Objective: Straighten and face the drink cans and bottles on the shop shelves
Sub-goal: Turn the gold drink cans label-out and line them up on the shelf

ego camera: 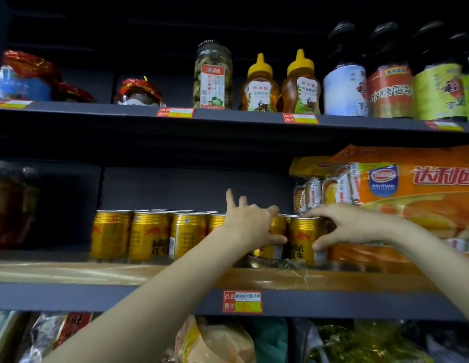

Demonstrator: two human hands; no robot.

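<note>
Several gold drink cans (pixel 149 238) with a red bull mark stand in a row on the middle shelf (pixel 123 297). My left hand (pixel 250 222) grips one can (pixel 276 242) near the right end of the row, thumb across its front and two fingers lifted. My right hand (pixel 351 225) holds the rightmost can (pixel 302 241), fingers over its top rim and thumb low on its side. The two held cans stand side by side, upright. More cans sit behind the front row, mostly hidden.
A large orange snack bag (pixel 411 195) presses against the cans from the right. The upper shelf holds a jar (pixel 213 77), two honey bottles (pixel 280 85) and dark labelled bottles (pixel 390 74). Jars (pixel 13 203) stand left of the cans. Bagged goods (pixel 215 341) fill the lower shelf.
</note>
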